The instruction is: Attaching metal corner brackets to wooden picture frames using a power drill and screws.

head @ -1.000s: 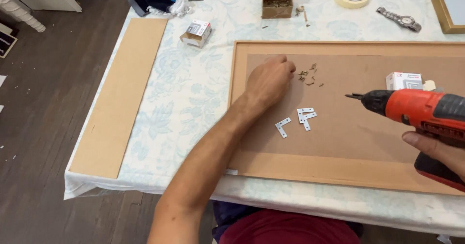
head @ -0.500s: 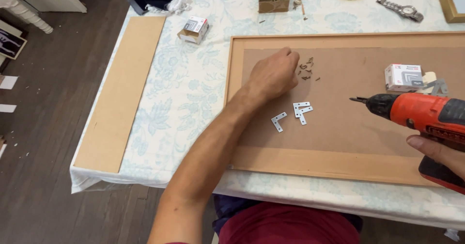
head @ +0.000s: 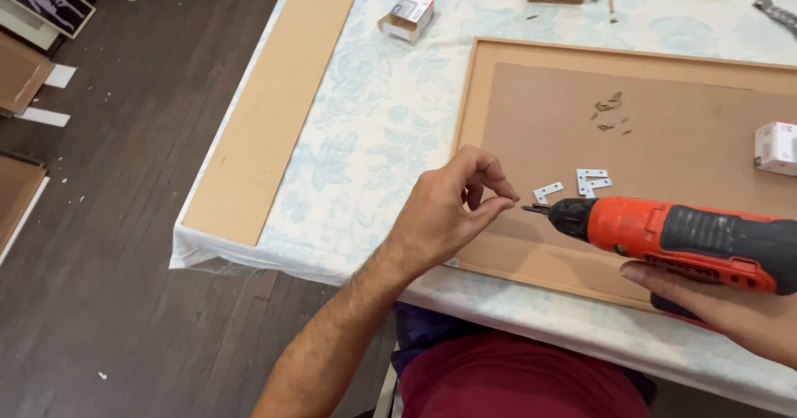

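— What have my hands got?

— My right hand [head: 730,310], lower right of the frame, has its fingers wrapped around the orange cordless screwdriver [head: 672,231]. My left hand [head: 444,210] pinches thumb and forefinger together at the bit's tip; I cannot tell what they hold.

— And the hardware?

— White corner brackets [head: 581,184] lie just above the bit on the picture frame's backing board [head: 664,127]; loose screws [head: 610,111] sit higher up.

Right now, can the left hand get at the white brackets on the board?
Probably yes. The left hand hovers just left of the white brackets, pinched at the drill tip; nothing lies between, and the board there is open.
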